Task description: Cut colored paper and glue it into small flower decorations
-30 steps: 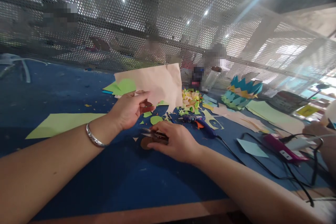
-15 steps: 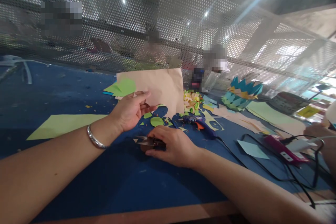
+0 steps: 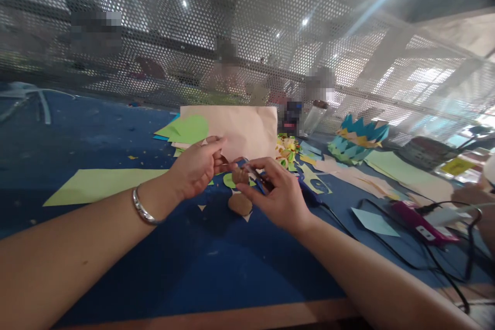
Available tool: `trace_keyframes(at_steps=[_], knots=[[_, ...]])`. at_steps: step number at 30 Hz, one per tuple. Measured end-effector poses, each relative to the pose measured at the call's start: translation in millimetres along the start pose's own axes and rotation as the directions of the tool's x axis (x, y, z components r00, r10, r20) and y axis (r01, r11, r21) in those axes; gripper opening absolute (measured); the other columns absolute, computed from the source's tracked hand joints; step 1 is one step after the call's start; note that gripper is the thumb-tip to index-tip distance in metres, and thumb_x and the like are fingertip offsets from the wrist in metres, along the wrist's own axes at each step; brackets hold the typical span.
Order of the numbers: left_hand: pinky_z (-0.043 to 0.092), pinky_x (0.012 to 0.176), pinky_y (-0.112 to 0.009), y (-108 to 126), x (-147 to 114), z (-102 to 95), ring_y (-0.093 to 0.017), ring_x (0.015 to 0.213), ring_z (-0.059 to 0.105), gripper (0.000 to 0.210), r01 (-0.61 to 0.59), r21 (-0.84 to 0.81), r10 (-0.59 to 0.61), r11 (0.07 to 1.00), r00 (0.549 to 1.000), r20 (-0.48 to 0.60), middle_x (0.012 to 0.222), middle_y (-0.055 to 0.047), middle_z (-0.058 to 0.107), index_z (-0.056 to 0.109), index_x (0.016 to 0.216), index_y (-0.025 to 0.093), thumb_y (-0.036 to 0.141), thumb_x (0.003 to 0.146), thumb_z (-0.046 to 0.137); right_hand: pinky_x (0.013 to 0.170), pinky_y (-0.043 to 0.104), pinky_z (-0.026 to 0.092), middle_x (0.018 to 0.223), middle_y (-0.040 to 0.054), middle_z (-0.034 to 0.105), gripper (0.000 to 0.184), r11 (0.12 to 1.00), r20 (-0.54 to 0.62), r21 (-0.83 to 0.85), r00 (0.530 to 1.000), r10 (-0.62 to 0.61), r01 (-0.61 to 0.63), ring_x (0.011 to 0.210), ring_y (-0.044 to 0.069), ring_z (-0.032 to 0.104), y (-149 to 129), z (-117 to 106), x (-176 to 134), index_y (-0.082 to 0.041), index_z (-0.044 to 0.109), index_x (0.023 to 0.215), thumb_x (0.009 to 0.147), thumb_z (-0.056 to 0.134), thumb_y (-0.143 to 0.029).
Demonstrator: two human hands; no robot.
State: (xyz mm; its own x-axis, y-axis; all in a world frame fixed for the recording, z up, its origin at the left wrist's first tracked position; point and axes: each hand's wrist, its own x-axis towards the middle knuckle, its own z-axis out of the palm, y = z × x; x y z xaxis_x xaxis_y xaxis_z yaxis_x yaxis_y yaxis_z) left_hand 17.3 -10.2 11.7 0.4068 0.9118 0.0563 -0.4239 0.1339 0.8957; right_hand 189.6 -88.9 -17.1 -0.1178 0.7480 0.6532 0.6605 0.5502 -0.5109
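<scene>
My left hand (image 3: 199, 167) pinches the lower left part of a beige paper sheet (image 3: 247, 129), which stands up from the table. Scissors (image 3: 257, 171) are in my closed right hand (image 3: 280, 193), their blades pointing left at the sheet's lower edge; how far they are open is hard to see. A small brownish paper piece (image 3: 240, 176) shows beside my right fingertips. Below it, a rounded brown paper piece (image 3: 240, 204) lies on the blue table, with a small beige scrap (image 3: 201, 208) to its left. Green paper (image 3: 189, 129) overlaps the sheet's left side.
A pale green strip (image 3: 100, 184) lies left. Colourful paper bits (image 3: 286, 149) sit behind my right hand, near a glue gun (image 3: 309, 192) with a black cord. Farther right are a zigzag paper crown (image 3: 358, 136), a magenta power strip (image 3: 419, 221) and another person's hand (image 3: 472, 201).
My right hand has moved up and right, bringing the scissors from above the table to the sheet's lower edge. The rounded brown piece now shows on the table. The sheet has shifted slightly right.
</scene>
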Motion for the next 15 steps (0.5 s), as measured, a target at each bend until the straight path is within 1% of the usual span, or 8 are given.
trace_keyframes(at_steps=[2, 5, 8, 10, 12, 15], knots=[[0.059, 0.067, -0.026, -1, -6, 5.6, -0.013, 0.066, 0.067, 0.015, 0.058, 0.004, -0.058, 0.998, 0.998, 0.011, 0.076, -0.002, 0.066, 0.059, 0.079, 0.018, 0.018, 0.094, 0.059, 0.062, 0.026, 0.048, 0.095, 0.0019, 0.069, 0.027, 1.0, -0.09, -0.013, 0.996, 0.025, -0.026, 0.064, 0.012, 0.058, 3, -1, 2, -0.02, 0.064, 0.103, 0.084, 0.077, -0.035], [0.059, 0.07, -0.03, -5, -15, 12.7, -0.016, 0.07, 0.068, 0.014, 0.117, -0.027, -0.116, 0.993, 0.991, 0.061, 0.078, -0.004, 0.069, 0.06, 0.081, 0.018, 0.016, 0.095, 0.058, 0.063, 0.027, 0.05, 0.102, 0.0036, 0.071, 0.026, 0.999, -0.161, -0.035, 0.987, 0.003, -0.009, 0.068, 0.013, 0.061, 8, -1, 4, -0.02, 0.063, 0.104, 0.085, 0.077, -0.033], [0.059, 0.075, -0.032, -10, -20, 16.8, -0.017, 0.076, 0.069, 0.008, 0.128, -0.047, -0.122, 0.991, 0.986, 0.118, 0.088, -0.005, 0.071, 0.065, 0.089, 0.017, 0.021, 0.095, 0.061, 0.071, 0.03, 0.053, 0.103, 0.0048, 0.071, 0.026, 0.995, -0.195, -0.085, 0.979, -0.059, 0.043, 0.081, 0.017, 0.066, 12, -2, 6, -0.02, 0.063, 0.105, 0.085, 0.077, -0.03], [0.059, 0.078, -0.034, -12, -21, 18.4, -0.017, 0.08, 0.069, 0.01, 0.138, -0.058, -0.129, 0.989, 0.982, 0.139, 0.093, -0.006, 0.071, 0.066, 0.092, 0.017, 0.024, 0.096, 0.061, 0.074, 0.03, 0.054, 0.102, 0.0049, 0.07, 0.025, 0.991, -0.205, -0.115, 0.974, -0.096, 0.073, 0.088, 0.019, 0.067, 13, -2, 6, -0.02, 0.064, 0.105, 0.085, 0.076, -0.028], [0.059, 0.078, -0.034, -12, -22, 19.6, -0.018, 0.08, 0.069, 0.011, 0.145, -0.067, -0.135, 0.987, 0.981, 0.137, 0.093, -0.006, 0.071, 0.066, 0.092, 0.016, 0.022, 0.097, 0.058, 0.076, 0.031, 0.054, 0.101, 0.0046, 0.07, 0.024, 0.986, -0.214, -0.14, 0.969, -0.122, 0.093, 0.09, 0.02, 0.067, 13, -2, 7, -0.02, 0.064, 0.105, 0.086, 0.075, -0.028], [0.058, 0.076, -0.032, -13, -24, 20.9, -0.016, 0.078, 0.07, 0.012, 0.139, -0.084, -0.128, 0.987, 0.984, 0.128, 0.092, -0.005, 0.072, 0.067, 0.092, 0.016, 0.018, 0.097, 0.056, 0.077, 0.031, 0.054, 0.102, 0.0044, 0.07, 0.022, 0.979, -0.226, -0.17, 0.963, -0.146, 0.109, 0.09, 0.02, 0.067, 12, -1, 8, -0.021, 0.063, 0.105, 0.086, 0.074, -0.027]])
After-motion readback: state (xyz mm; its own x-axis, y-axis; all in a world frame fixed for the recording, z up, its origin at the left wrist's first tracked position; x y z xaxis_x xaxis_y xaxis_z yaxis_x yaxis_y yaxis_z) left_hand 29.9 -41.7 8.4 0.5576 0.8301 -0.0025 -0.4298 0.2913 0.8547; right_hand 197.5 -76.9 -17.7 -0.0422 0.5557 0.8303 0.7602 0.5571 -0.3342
